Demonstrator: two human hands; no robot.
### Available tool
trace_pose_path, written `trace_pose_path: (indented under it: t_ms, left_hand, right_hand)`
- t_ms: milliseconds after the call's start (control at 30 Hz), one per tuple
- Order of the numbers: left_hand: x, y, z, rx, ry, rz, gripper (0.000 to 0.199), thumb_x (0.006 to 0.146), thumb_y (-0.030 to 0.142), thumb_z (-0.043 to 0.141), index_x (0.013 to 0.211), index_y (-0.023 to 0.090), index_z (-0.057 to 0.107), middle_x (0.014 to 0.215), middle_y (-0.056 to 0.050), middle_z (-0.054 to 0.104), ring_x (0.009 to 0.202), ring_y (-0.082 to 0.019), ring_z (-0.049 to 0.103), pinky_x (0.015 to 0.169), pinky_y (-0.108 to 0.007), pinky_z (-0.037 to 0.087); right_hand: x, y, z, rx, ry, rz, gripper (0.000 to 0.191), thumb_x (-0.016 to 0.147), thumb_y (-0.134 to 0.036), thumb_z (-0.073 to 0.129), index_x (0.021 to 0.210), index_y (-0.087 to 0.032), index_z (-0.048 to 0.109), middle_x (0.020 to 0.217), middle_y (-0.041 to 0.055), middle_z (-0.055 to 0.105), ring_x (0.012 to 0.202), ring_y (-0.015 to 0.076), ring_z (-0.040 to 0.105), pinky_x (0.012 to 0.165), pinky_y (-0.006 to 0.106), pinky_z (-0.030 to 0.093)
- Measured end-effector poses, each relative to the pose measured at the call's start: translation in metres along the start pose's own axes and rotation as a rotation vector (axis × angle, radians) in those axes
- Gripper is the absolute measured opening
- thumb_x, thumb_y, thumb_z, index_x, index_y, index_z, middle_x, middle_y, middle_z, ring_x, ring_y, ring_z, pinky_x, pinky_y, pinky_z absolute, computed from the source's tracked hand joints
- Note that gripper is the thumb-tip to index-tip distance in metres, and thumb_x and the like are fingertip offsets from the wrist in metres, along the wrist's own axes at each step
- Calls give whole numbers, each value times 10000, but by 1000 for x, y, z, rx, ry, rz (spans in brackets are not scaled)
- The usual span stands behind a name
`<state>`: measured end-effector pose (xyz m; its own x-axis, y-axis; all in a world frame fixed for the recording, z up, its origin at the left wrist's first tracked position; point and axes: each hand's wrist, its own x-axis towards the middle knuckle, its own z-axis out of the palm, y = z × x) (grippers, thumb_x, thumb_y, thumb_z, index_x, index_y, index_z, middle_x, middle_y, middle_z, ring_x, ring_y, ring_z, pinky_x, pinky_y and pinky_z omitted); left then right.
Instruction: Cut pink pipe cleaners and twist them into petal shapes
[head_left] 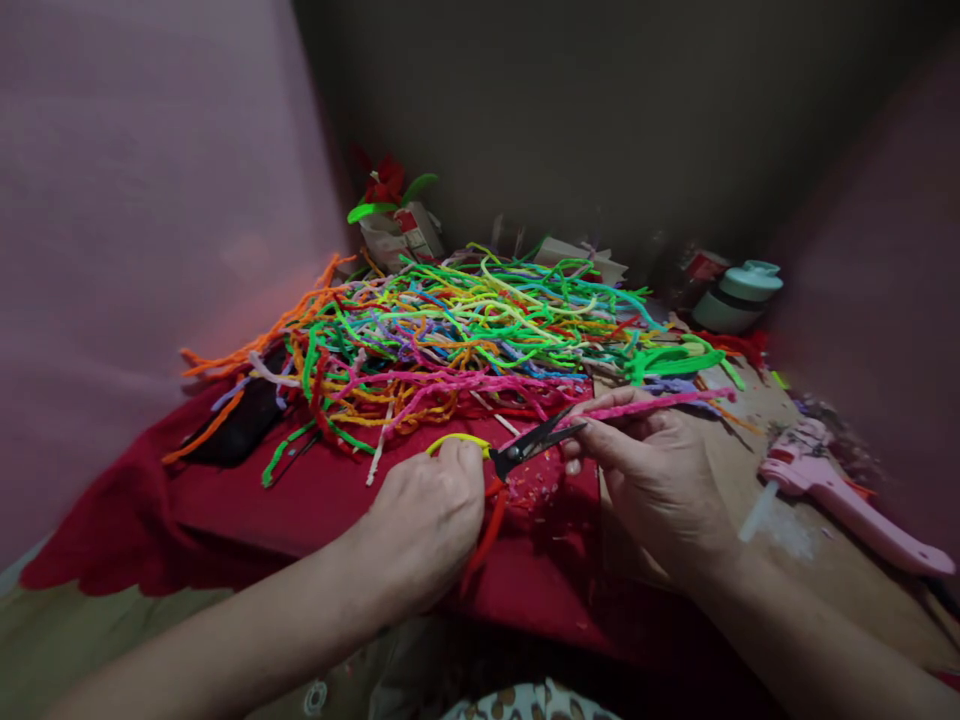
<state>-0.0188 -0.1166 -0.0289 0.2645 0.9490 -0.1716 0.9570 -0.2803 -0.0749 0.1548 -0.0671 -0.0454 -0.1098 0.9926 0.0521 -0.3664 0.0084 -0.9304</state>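
My left hand (442, 515) is closed round the handles of a pair of scissors (517, 452); one handle is yellow, another part red-orange. The dark blades point right and stand apart, beside the fingertips of my right hand (652, 470). That hand pinches a pink fuzzy stem (645, 405), which runs rightward past the fingers. Where the stem meets the blades is hard to make out. Behind both hands lies a heap of fuzzy stems (480, 320) in many colours. Small colourful clippings (536, 485) lie on the red cloth under the scissors.
A pink glue gun (847, 500) rests on brown cardboard (739, 480) at the right. Behind it stands a mint-coloured jar (739, 297). A dark object (236, 430) lies at the left on the red cloth (300, 520). Red flowers (386, 183) are at the back left.
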Motion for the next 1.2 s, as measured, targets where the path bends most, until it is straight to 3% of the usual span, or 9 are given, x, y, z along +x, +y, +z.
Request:
trace_pose_path:
  t_ms: [400,933,1100,1200]
  left_hand:
    - [7,1,7,40,-8,-36,219,810,50,276,852,132,475,677,-68,542,662,-237,626,567,-333,492]
    - [5,-4,10,46,-36,-10,236,803,31,272,854,128,480,634,-57,534,621,-236,626,519,-313,470]
    - [5,-13,9,-74,-29,23,191,819,72,293,851,150,465,667,-60,566,609,-219,604,536,-302,447]
    - [7,-20,5,-250,65,-45,144,818,109,326,839,149,462,742,-81,588,647,-213,589,593,-325,448]
  right_hand:
    - [1,1,0,101,-21,84,121,632,-124,732,717,-143,648,614,-3,640,510,123,614,463,221,518]
    - [0,3,0,110,-21,65,139,626,-112,736,714,-143,633,585,0,644,486,130,615,458,235,530]
    - [2,4,-3,87,-10,43,96,656,-106,721,703,-145,647,622,5,653,531,116,620,493,216,524]
    - [2,3,-3,85,-11,45,95,648,-107,724,692,-146,648,624,5,651,532,110,613,495,207,515]
